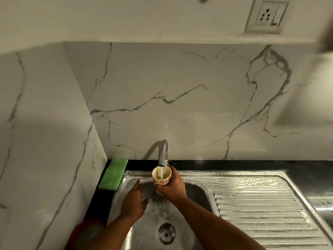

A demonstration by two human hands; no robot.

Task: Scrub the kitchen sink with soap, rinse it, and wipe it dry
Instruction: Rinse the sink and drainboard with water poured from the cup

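2 hands work over the steel sink (225, 175). The right hand (173, 186) wraps a small patterned cup (161, 175) under the running tap (163, 152), filling it w/ water. The left hand (134, 201) is spread, fingers straight, holding nothing, maybe brushing the wet basin. The cup looks ceramic: light, rigid, breakable, slick when wet, so it's best gripped round its body.

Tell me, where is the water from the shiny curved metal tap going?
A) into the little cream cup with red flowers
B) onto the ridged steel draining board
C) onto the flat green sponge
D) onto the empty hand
A: the stream from the shiny curved metal tap drops straight into the little cream cup with red flowers, which the right hand holds right under the spout.
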